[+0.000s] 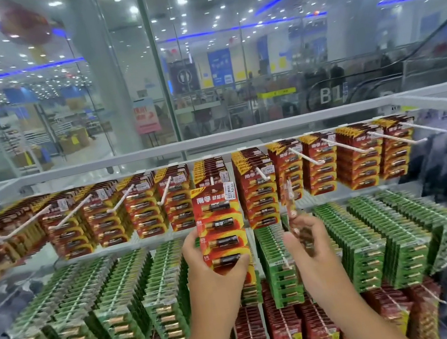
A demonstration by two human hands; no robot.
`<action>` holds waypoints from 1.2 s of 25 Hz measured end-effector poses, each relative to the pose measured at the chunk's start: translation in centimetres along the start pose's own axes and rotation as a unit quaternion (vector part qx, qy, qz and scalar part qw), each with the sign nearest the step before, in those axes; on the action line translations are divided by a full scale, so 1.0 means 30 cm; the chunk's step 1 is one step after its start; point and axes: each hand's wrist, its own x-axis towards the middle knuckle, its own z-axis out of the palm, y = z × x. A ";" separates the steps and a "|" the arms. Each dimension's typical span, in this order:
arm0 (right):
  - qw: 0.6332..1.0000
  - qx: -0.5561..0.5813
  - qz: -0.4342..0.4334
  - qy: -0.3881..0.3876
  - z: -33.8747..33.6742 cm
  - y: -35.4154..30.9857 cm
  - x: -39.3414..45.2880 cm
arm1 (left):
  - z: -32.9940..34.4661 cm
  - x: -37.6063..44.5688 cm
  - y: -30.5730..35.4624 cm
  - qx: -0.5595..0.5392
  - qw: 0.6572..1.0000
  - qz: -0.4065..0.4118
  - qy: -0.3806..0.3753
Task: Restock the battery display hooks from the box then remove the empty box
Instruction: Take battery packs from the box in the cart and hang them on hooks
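Two hands raised in front of the display. Left hand (215, 263) grips a red battery card (221, 226) by its lower end, face toward camera, its top level with a middle hook of the top row (212, 178); whether the hole is on the hook cannot be told. Right hand (303, 241) pinches a second battery card (290, 202) edge-on, upright, just beside the neighbouring hook (262, 175), not seated on it

Progress, judged: top row of red cards mostly well filled; hooks toward the right end (442, 129) show long bare wire, so room is left. Green card rows (377, 237) below look full, lower red rows (287, 334) likewise. At least two cards left to hang. Box not in view, so its contents are unknown; its removal is not yet done

Surface: white wire-hook rack under a white top rail (211, 140). Behind, glass partition (155, 61); beyond it a brightly lit store hall with ceiling spots, blue light strips, an escalator marked B1 (330, 94)
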 end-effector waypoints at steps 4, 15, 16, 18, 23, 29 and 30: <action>0.978 -0.162 -0.098 0.091 0.059 0.068 0.051 | 0.013 0.046 -0.031 0.016 1.000 0.018 0.013; 0.900 -0.332 -0.163 0.229 0.135 0.132 0.147 | 0.049 0.131 -0.121 0.013 0.999 0.042 0.014; 0.900 -0.330 -0.171 0.229 0.137 0.139 0.139 | 0.048 0.129 -0.123 0.009 0.999 0.045 0.014; 0.897 -0.326 -0.184 0.233 0.136 0.150 0.134 | 0.046 0.127 -0.130 0.002 0.999 0.051 0.015; 0.897 -0.298 -0.212 0.250 0.129 0.121 0.137 | 0.045 0.124 -0.137 0.002 0.998 0.057 0.019; 0.931 -0.267 -0.140 0.205 0.124 0.100 0.164 | 0.051 0.128 -0.153 -0.009 0.998 0.055 0.028; 0.935 -0.267 -0.130 0.194 0.122 0.104 0.168 | 0.050 0.127 -0.153 -0.014 0.998 0.054 0.027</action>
